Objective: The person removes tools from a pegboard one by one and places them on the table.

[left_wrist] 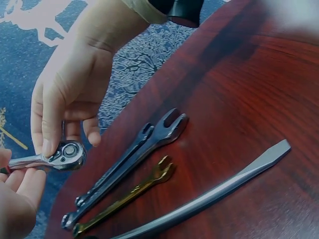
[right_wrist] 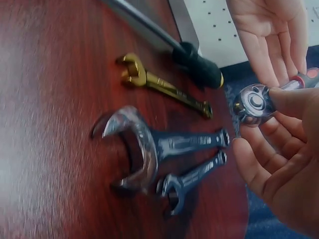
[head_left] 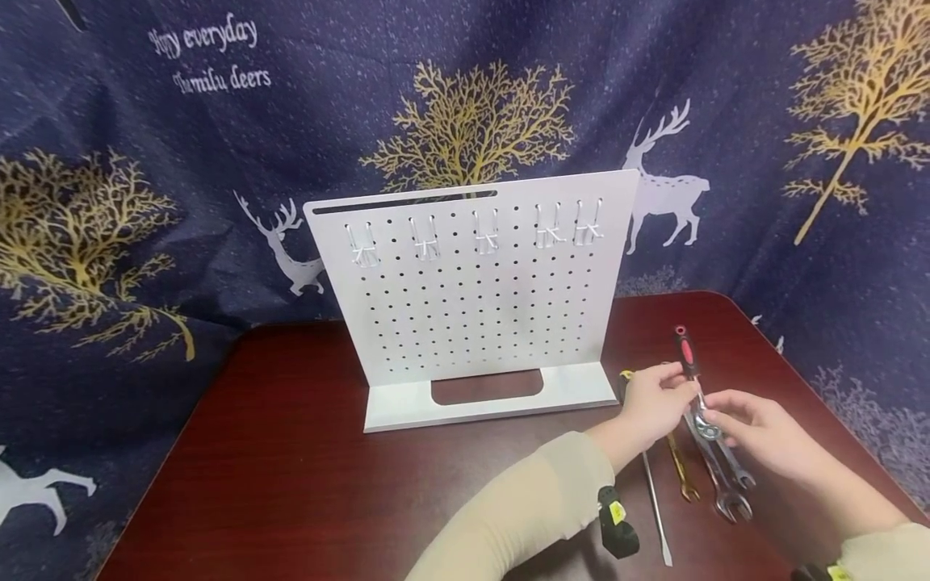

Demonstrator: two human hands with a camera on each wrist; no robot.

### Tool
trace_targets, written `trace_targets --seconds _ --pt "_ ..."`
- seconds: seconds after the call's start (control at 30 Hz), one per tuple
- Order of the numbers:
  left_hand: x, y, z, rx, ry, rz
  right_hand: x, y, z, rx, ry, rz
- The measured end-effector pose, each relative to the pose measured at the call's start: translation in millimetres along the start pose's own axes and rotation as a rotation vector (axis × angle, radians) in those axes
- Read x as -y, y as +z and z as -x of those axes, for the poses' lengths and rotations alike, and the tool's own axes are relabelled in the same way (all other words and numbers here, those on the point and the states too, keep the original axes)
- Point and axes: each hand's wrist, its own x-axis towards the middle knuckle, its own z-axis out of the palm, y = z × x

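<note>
Both hands hold a ratchet wrench (head_left: 686, 351) with a red and black handle, raised over the right side of the table. My left hand (head_left: 654, 403) pinches its shaft below the handle. My right hand (head_left: 770, 436) pinches the round chrome ratchet head (right_wrist: 255, 102) between thumb and fingers. On the table under the hands lie a gold wrench (right_wrist: 169, 89), a large silver wrench (right_wrist: 187, 143) and a smaller silver wrench (right_wrist: 197, 174). Left of them lies a flat-tip screwdriver (head_left: 654, 500), its dark handle (right_wrist: 197, 64) partly hidden by my left hand in the head view.
A white pegboard (head_left: 479, 315) stands on the dark red table (head_left: 291, 484), left of the hands. Several wire hooks (head_left: 487, 234) line its upper part. A blue curtain (head_left: 218, 161) with deer and trees hangs behind.
</note>
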Motion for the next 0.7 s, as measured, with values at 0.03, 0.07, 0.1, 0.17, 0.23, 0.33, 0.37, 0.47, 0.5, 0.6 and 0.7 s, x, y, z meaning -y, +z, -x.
trace_targets --seconds 0.03,0.07,0.1,0.17,0.23,0.33,0.37,0.47,0.5,0.6,0.7 --pt "1.1 0.9 1.2 0.018 -0.001 -0.018 -1.8 -1.6 1.0 0.005 0.002 0.018" --pt "2.0 1.6 2.5 0.038 0.000 -0.039 -3.5 -3.3 2.0 0.010 0.004 0.027" --pt "2.8 2.5 3.6 0.056 0.002 -0.058 -5.4 -5.1 2.9 0.016 0.001 0.036" --pt "4.1 4.5 6.1 0.091 0.011 -0.094 -9.5 -8.6 4.7 0.024 -0.003 0.050" --pt "5.2 7.3 8.0 0.117 0.012 -0.102 -13.7 -11.5 6.6 0.030 -0.007 0.056" --pt "5.5 11.4 10.9 0.149 -0.004 -0.110 -19.7 -15.0 9.1 0.035 -0.010 0.060" --pt "5.6 13.1 11.8 0.157 -0.014 -0.104 -21.5 -16.0 9.9 0.036 -0.008 0.064" --pt "7.7 19.3 14.1 0.189 -0.052 -0.070 -26.3 -19.8 12.4 0.049 -0.005 0.079" --pt "8.9 22.0 15.0 0.192 -0.065 -0.057 -27.6 -21.1 13.5 0.053 -0.004 0.084" --pt "12.8 31.6 16.0 0.201 -0.116 0.007 -31.4 -25.1 17.3 0.076 0.006 0.097" --pt "14.6 40.7 17.3 0.197 -0.157 0.051 -35.7 -28.3 21.4 0.097 0.019 0.105"
